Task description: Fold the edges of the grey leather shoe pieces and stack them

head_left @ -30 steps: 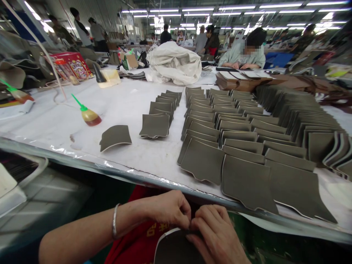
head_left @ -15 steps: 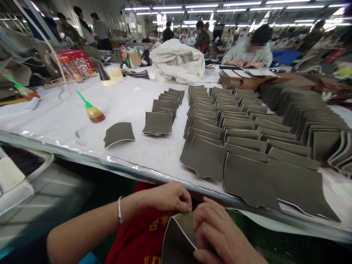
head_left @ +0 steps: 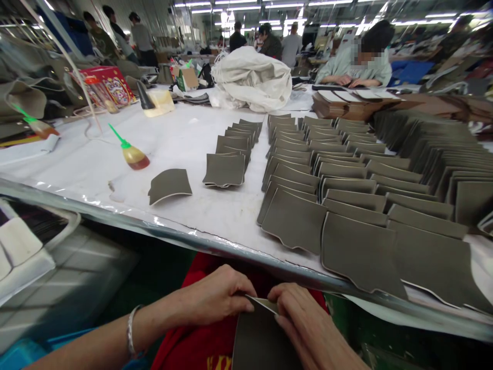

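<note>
Over my lap, just off the table edge, I hold a dark olive leather-like panel point(head_left: 262, 339) with a pale edge. My left hand point(head_left: 225, 295), a bracelet on its wrist, pinches the panel's upper left corner. Opposite it, my right hand point(head_left: 304, 318) has its thumb and fingers closed on the top right edge, where a lighter layer or fold shows between the hands. The panel's lower part runs out of view. Nearest on the table lie overlapping rows of similar panels point(head_left: 358, 246). A single curved panel point(head_left: 170, 186) and a smaller stack point(head_left: 224, 169) lie to the left.
A squeeze bottle point(head_left: 134, 156) with a green nozzle and amber liquid lies on the white table point(head_left: 96, 190). Farther back are a white sack point(head_left: 252, 79), a red box point(head_left: 110, 85) and stacked brown pieces point(head_left: 333, 108). A co-worker point(head_left: 358, 64) sits across the table.
My left hand has moved slightly left and down, and now pinches the panel's corner. My right hand has closed on the top edge, and the panel's face is turned more toward me.
</note>
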`<state>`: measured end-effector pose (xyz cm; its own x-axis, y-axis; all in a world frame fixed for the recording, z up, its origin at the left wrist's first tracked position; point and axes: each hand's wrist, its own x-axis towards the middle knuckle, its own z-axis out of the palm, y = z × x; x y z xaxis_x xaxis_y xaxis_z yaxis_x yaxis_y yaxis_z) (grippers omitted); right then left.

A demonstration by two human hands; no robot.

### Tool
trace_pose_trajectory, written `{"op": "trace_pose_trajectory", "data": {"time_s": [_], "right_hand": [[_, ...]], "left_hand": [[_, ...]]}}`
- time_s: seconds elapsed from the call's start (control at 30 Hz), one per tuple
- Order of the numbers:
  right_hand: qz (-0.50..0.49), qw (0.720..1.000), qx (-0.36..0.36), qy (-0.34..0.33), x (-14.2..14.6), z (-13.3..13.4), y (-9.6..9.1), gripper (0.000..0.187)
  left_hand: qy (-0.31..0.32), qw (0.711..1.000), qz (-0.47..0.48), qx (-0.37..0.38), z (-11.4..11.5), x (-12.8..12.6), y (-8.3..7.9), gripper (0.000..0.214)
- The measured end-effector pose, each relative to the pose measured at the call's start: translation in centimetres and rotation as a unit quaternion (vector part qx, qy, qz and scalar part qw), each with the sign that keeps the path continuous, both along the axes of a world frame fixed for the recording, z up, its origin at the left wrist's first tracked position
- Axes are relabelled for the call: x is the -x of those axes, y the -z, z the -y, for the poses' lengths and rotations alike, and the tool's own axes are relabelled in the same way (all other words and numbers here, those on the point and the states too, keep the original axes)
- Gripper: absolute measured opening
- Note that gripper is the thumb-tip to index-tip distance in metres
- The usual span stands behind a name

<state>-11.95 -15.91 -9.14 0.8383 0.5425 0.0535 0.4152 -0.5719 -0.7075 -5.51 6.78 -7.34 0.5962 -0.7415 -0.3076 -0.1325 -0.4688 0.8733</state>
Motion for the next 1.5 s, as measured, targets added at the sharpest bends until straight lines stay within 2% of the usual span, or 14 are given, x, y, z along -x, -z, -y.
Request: {"op": "trace_pose_trajectory", "data": {"time_s": [0.27, 0.43, 0.57, 0.67, 0.8, 0.9, 1.0, 1.07, 1.13, 1.23, 1.33, 1.4, 1.5], "right_hand": [[-0.086, 0.996, 0.017, -0.002, -0.4, 0.3, -0.6, 0.016], [-0.073, 0.997, -0.002, -0.006, -0.4, 0.7, -0.3, 0.013], [-0.027, 1.000, -0.004, -0.014, -0.3, 1.2, 0.1, 0.013], [0.040, 0.999, 0.004, -0.026, -0.4, 1.3, 0.0, 0.017], [0.121, 0.991, 0.019, -0.051, -0.5, 1.2, -0.5, 0.022], [0.133, 0.989, 0.019, -0.054, -0.3, 1.2, -0.4, 0.022], [0.117, 0.993, 0.002, -0.030, -0.1, 1.3, 0.0, 0.019], [0.091, 0.996, -0.019, -0.007, -0.5, 1.4, -0.3, 0.017], [0.062, 0.997, -0.038, 0.012, -1.3, 1.4, -1.4, 0.014], [0.044, 0.997, -0.059, 0.022, -2.7, 1.3, -3.8, 0.015], [0.040, 0.997, -0.065, 0.008, -3.1, 0.9, -4.7, 0.015], [0.018, 0.998, -0.065, 0.005, -2.6, 0.6, -3.8, 0.015], [-0.008, 0.997, -0.070, 0.006, -1.5, 0.3, -1.3, 0.014]], "left_hand": [[-0.055, 0.997, -0.049, -0.021, 0.4, -0.1, 0.8, 0.017], [-0.097, 0.991, -0.088, -0.022, 0.4, 0.5, 1.4, 0.018], [-0.157, 0.979, -0.124, 0.027, 0.7, 1.2, 1.9, 0.015], [-0.185, 0.978, -0.086, 0.055, 1.0, 1.5, 1.1, 0.010], [-0.193, 0.980, -0.028, 0.043, 1.1, 1.5, -0.6, 0.006], [-0.196, 0.980, -0.025, 0.034, 1.1, 1.9, -0.5, 0.005], [-0.201, 0.977, -0.058, 0.047, 1.0, 2.2, 0.6, 0.010], [-0.208, 0.969, -0.109, 0.083, 0.9, 1.9, 1.0, 0.015], [-0.208, 0.951, -0.185, 0.136, 0.9, 1.0, 0.4, 0.021], [-0.171, 0.929, -0.268, 0.187, 0.7, -0.8, -1.8, 0.023], [-0.131, 0.949, -0.229, 0.173, 0.5, -1.6, -3.4, 0.020], [-0.125, 0.970, -0.161, 0.130, 0.4, -1.4, -3.2, 0.016], [-0.108, 0.989, -0.074, 0.061, 0.5, -0.4, -1.9, 0.015]]}}
